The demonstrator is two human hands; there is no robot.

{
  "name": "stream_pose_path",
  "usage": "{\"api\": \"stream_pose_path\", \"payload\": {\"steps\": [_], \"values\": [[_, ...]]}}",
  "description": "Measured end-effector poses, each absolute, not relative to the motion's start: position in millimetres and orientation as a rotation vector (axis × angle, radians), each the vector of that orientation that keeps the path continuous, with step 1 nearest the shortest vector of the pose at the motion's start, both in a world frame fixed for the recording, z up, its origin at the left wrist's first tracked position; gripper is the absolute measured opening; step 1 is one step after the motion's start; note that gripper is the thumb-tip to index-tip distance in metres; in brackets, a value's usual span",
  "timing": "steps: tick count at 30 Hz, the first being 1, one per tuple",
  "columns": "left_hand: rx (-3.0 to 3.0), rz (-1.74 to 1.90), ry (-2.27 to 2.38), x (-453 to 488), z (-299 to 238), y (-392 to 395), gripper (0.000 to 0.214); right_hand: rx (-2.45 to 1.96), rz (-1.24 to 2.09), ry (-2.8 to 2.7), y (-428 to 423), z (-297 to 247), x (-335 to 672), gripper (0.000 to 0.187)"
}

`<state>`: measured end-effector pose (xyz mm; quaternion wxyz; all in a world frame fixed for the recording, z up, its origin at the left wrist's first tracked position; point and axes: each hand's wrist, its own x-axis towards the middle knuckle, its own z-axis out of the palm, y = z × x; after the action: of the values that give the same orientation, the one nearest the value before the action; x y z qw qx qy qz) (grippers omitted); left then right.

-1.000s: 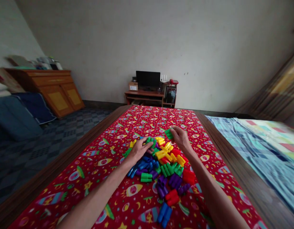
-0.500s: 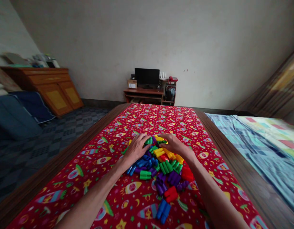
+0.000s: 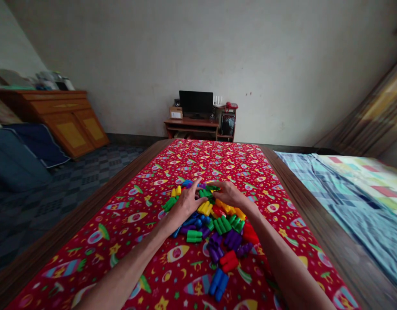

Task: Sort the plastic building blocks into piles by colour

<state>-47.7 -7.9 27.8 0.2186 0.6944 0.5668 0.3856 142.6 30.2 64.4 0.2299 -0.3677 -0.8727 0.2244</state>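
Observation:
A loose pile of plastic toy blocks in several colours lies on the red patterned cloth (image 3: 146,232). My left hand (image 3: 187,201) rests over the pile's left side, index finger stretched out and thumb apart from it. Across from it, my right hand (image 3: 229,193) curls its fingers round a green block (image 3: 213,188) at the back of the pile. Another green block (image 3: 204,193) sits between both hands. Just below my left thumb is a yellow block (image 3: 205,208). Part of the pile is hidden under my hands.
Nearer to me lie a red block (image 3: 229,261) and a blue block (image 3: 219,284). The cloth covers a dark wooden table (image 3: 303,198). Beyond stands a desk (image 3: 192,124) with a monitor (image 3: 196,102). A cabinet (image 3: 72,122) is at left, a bed (image 3: 340,193) at right.
My left hand has turned, its index finger now raised and its thumb further over the pile. The yellow block near it has shifted left. My right hand stays at the pile's back right.

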Motion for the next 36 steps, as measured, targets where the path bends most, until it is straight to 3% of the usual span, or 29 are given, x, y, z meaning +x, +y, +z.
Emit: {"api": "stream_pose_path", "payload": {"steps": [6, 12, 17, 21, 28, 33, 36], "values": [[1.628, 1.192, 1.282, -44.9, 22.9, -7.4, 0.072, -0.709, 0.415, -2.568, 19.2, 61.4, 131.0, 0.044], [1.686, 1.266, 1.253, -49.2, 30.7, -5.6, 0.058, -1.033, 0.163, -2.282, 35.2, 71.9, 159.8, 0.036], [2.192, 0.961, 1.357, -49.3, 27.3, -10.7, 0.033, -1.504, 0.014, -1.869, 69.5, 62.3, 237.2, 0.038], [2.462, 0.855, 1.473, -44.2, 18.0, -16.1, 0.033, -1.758, -0.050, -1.636, 80.1, 29.3, 290.4, 0.042], [2.467, 0.652, 1.562, -51.3, 22.1, -16.5, 0.034, -1.740, -0.132, -1.602, 89.3, -10.6, 313.9, 0.048], [2.303, 0.541, 1.551, -49.2, 33.6, -20.1, 0.046, -1.694, -0.102, -1.555, 89.9, 8.8, 295.1, 0.053], [2.257, 0.559, 1.574, -43.2, 38.2, -20.6, 0.033, -1.591, -0.025, -1.520, 82.2, 43.3, 267.8, 0.043]]}}
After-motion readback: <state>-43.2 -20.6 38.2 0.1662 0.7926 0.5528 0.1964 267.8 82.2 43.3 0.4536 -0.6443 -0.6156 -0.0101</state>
